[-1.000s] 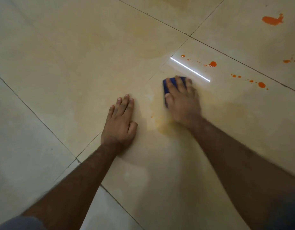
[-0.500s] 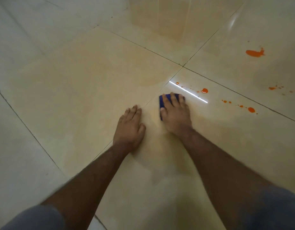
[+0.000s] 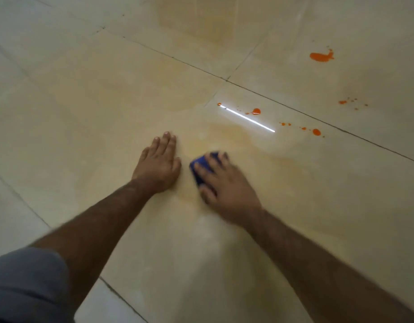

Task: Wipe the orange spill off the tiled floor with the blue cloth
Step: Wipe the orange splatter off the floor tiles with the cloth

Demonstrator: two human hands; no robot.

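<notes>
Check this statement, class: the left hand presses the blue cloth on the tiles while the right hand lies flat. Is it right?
Not quite. The head view shows the right hand pressing the cloth, while the left hand lies flat.

- The right hand (image 3: 227,190) with the blue cloth (image 3: 202,167) has pulled back toward the person, away from the orange drops (image 3: 256,111) it was nearly touching half a second ago.
- The cloth now lies just beside the thumb of the left hand (image 3: 158,165), level with it instead of ahead.
- A pale yellow smear (image 3: 224,136) now shows on the floor ahead of the right hand.
- The right hand is now blurred.
</notes>
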